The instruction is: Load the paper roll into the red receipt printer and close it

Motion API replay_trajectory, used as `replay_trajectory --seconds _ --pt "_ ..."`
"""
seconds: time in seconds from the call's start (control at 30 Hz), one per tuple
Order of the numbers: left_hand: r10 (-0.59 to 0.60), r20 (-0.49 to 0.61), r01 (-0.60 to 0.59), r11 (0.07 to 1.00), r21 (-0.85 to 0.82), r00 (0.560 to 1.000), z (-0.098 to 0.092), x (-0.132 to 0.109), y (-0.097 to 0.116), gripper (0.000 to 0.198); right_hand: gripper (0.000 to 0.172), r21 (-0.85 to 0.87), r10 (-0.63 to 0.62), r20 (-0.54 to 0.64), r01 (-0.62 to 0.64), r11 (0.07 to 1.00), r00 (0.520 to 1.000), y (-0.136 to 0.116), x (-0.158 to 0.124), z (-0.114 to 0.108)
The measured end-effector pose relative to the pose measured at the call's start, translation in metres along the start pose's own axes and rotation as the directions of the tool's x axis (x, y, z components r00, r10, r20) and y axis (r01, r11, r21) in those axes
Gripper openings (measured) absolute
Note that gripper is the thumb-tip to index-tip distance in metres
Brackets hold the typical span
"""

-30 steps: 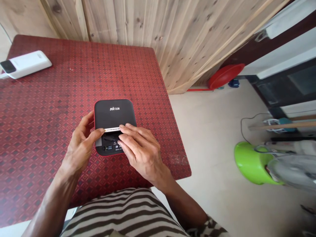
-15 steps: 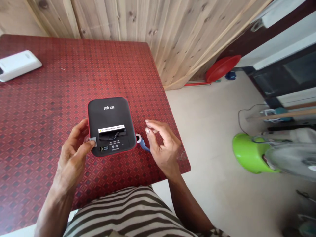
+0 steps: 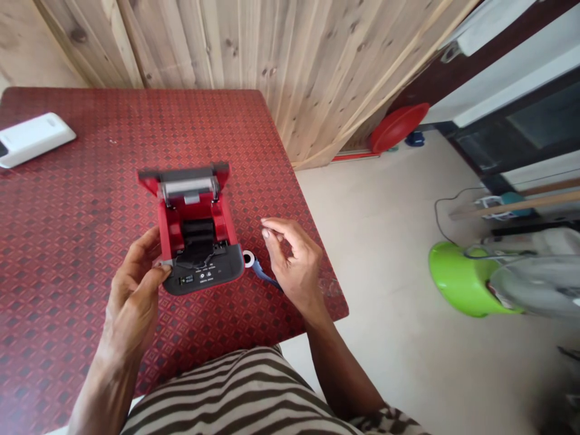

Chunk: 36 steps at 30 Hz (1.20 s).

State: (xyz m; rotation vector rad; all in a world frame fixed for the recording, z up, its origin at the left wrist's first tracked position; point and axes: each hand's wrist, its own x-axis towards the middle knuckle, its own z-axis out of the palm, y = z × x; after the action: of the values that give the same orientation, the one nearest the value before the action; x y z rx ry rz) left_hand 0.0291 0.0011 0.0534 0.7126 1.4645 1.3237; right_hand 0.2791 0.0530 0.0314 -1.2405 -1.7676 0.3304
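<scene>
A small black and red receipt printer [image 3: 199, 241] lies on the red patterned table [image 3: 90, 199]. Its lid [image 3: 185, 178] stands swung up and back, showing the red paper bay. My left hand [image 3: 136, 290] grips the printer's front left corner, thumb pressed on a grey side latch. My right hand [image 3: 292, 263] hovers just right of the printer with its fingers loosely curled and nothing in them. A small white paper roll with a blue strip [image 3: 254, 266] lies on the table between the printer and my right hand.
A white power bank [image 3: 34, 138] lies at the table's far left. A wooden plank wall [image 3: 254, 54] backs the table. On the floor to the right are a red basin [image 3: 399, 125], a green bucket [image 3: 457, 284] and some cables.
My right hand lifted off the printer's top and drew back to the right. The printer's lid, closed before, has sprung up and open. My left hand stayed on the side latch.
</scene>
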Motion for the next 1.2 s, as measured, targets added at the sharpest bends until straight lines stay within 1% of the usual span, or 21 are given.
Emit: replay_trajectory --seconds 0.13,0.2,0.23,0.3,0.33,0.37,0.4,0.43,0.47,0.5,0.57,0.63,0.67,0.7,0.8,0.9,0.93,1.0,1.07,1.13,1.2 --pt "0.0 0.051 -0.003 0.998 0.062 0.999 -0.009 -0.003 -0.006 0.055 0.015 -0.017 0.004 0.043 -0.003 1.0 0.999 0.0 0.006 0.0" --pt "0.022 0.072 -0.027 0.998 0.063 0.997 -0.014 -0.005 -0.012 0.053 0.015 0.002 -0.018 0.065 0.017 1.0 0.998 -0.004 0.011 0.0" --pt "0.044 0.08 -0.048 0.997 0.056 0.996 -0.016 -0.005 -0.016 0.052 0.014 0.028 -0.051 0.073 0.049 0.998 0.996 -0.007 0.015 0.0" --pt "0.105 0.089 -0.109 0.993 0.049 0.991 -0.018 -0.004 -0.026 0.052 0.014 0.075 -0.168 0.124 0.16 0.984 0.978 -0.017 0.026 0.005" --pt "0.138 0.096 -0.144 0.988 0.054 0.986 -0.018 -0.003 -0.03 0.052 0.013 0.078 -0.239 0.183 0.228 0.971 0.954 -0.024 0.033 0.009" --pt "0.175 0.101 -0.182 0.981 0.064 0.979 -0.018 -0.002 -0.035 0.054 0.013 0.063 -0.3 0.27 0.294 0.954 0.915 -0.031 0.041 0.015" --pt "0.212 0.107 -0.221 0.972 0.076 0.971 -0.017 -0.001 -0.039 0.056 0.012 0.032 -0.337 0.374 0.351 0.936 0.864 -0.038 0.049 0.022" --pt "0.248 0.114 -0.259 0.962 0.091 0.962 -0.016 0.0 -0.043 0.059 0.012 -0.011 -0.341 0.485 0.395 0.918 0.805 -0.046 0.058 0.03" --pt "0.277 0.124 -0.29 0.95 0.111 0.953 -0.014 0.001 -0.045 0.063 0.013 -0.06 -0.316 0.585 0.428 0.902 0.747 -0.053 0.066 0.038" --pt "0.3 0.129 -0.316 0.939 0.136 0.945 -0.013 0.001 -0.046 0.066 0.014 -0.104 -0.277 0.661 0.45 0.887 0.698 -0.06 0.074 0.047" --pt "0.329 0.136 -0.35 0.917 0.19 0.935 -0.01 0.0 -0.047 0.07 0.019 -0.166 -0.193 0.762 0.474 0.864 0.618 -0.071 0.086 0.061" --pt "0.331 0.138 -0.355 0.906 0.229 0.933 -0.009 -0.001 -0.045 0.071 0.025 -0.199 -0.129 0.818 0.486 0.851 0.56 -0.077 0.094 0.07" --pt "0.326 0.139 -0.351 0.906 0.237 0.935 -0.009 -0.002 -0.044 0.071 0.027 -0.207 -0.11 0.834 0.492 0.846 0.54 -0.078 0.097 0.073" --pt "0.319 0.138 -0.344 0.907 0.241 0.938 -0.009 -0.002 -0.043 0.072 0.028 -0.213 -0.099 0.841 0.495 0.842 0.531 -0.078 0.098 0.075" --pt "0.297 0.128 -0.32 0.917 0.238 0.946 -0.009 -0.003 -0.042 0.074 0.027 -0.194 -0.12 0.837 0.494 0.848 0.534 -0.073 0.1 0.075" --pt "0.289 0.115 -0.309 0.922 0.233 0.95 -0.009 -0.003 -0.042 0.073 0.019 -0.172 -0.139 0.824 0.476 0.862 0.549 -0.071 0.101 0.071" --pt "0.288 0.113 -0.307 0.923 0.233 0.951 -0.009 -0.003 -0.042 0.072 0.016 -0.169 -0.143 0.819 0.472 0.866 0.556 -0.071 0.1 0.069" --pt "0.287 0.112 -0.306 0.923 0.233 0.951 -0.01 -0.003 -0.043 0.071 0.012 -0.154 -0.163 0.795 0.455 0.877 0.584 -0.074 0.098 0.059" --pt "0.285 0.128 -0.308 0.921 0.238 0.95 -0.012 -0.002 -0.045 0.071 0.009 -0.093 -0.211 0.753 0.418 0.903 0.623 -0.076 0.095 0.042" --pt "0.288 0.149 -0.317 0.915 0.249 0.946 -0.014 -0.002 -0.046 0.072 0.011 0.03 -0.275 0.685 0.35 0.936 0.675 -0.074 0.092 0.02" --pt "0.288 0.15 -0.32 0.909 0.268 0.946 -0.015 -0.001 -0.046 0.072 0.017 0.151 -0.289 0.576 0.248 0.957 0.764 -0.063 0.09 -0.002"
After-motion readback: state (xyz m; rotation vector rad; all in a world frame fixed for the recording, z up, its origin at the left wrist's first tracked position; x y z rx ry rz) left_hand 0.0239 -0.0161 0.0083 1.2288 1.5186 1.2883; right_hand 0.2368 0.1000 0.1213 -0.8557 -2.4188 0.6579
